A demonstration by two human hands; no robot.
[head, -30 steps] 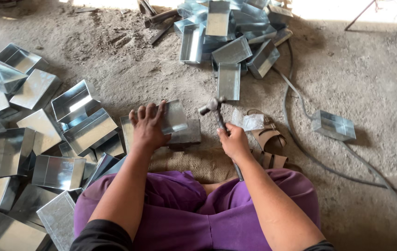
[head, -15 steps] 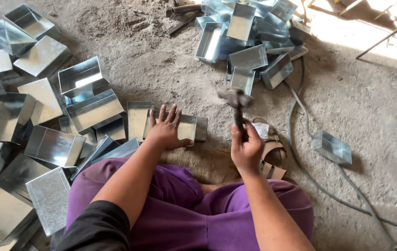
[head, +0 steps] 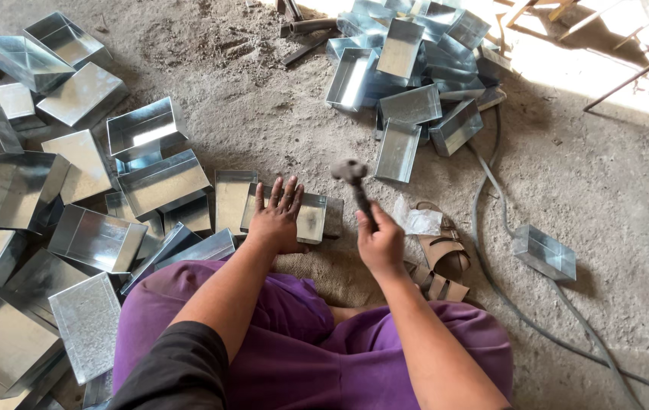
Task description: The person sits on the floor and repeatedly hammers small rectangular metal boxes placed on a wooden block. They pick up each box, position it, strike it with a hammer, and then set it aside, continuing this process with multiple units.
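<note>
My left hand (head: 277, 214) lies flat, fingers spread, on a shiny sheet-metal tray (head: 312, 216) that rests on the dirt floor in front of my knees. My right hand (head: 380, 241) grips the handle of a dark hammer (head: 353, 181), whose head is raised above the tray's right end and looks blurred. I sit on the ground in purple trousers (head: 317, 349).
Several metal trays (head: 142, 178) are heaped at my left. Another pile of trays (head: 408, 68) lies at the far side. A single tray (head: 545, 253) sits at the right, beside a grey cable (head: 491, 228). Brown sandals (head: 440, 262) lie by my right hand.
The hammer has risen from near the tray to a raised position. My left hand stays pressed on the tray. The camera view has shifted a little.
</note>
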